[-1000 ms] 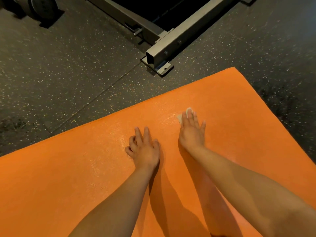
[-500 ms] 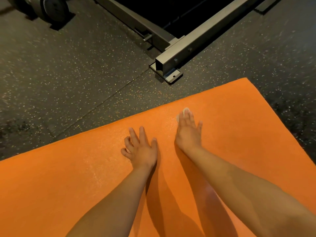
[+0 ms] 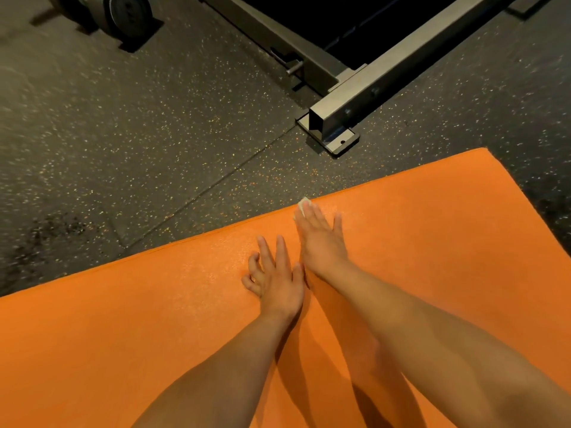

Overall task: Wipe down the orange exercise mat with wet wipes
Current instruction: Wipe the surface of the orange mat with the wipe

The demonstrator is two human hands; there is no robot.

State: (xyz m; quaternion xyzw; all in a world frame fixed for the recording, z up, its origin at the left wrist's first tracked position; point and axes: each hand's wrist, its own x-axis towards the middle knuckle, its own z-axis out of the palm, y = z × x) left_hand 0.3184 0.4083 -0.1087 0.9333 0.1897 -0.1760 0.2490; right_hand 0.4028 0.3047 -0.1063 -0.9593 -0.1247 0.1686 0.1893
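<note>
Orange exercise mat [image 3: 432, 257] is spread over the speckled rubber floor [image 3: 154, 149]. A white wet wipe [image 3: 303, 202] is pressed at the mat's far edge under the right hand [image 3: 318, 239], fingers straight and slightly spread, likely for even pressure. The left hand [image 3: 278, 279], fingers loosely splayed, is planted beside it, apparently as a brace.

The mat [image 3: 432, 248] is showing plain bright orange with a faint grainy sheen, the wipe [image 3: 303, 202] is showing white, the floor [image 3: 148, 143] is showing dark grey flecked with pale and orange specks, and the frame [image 3: 380, 84] is looking dull grey, the weight plate [image 3: 129, 12] black.
</note>
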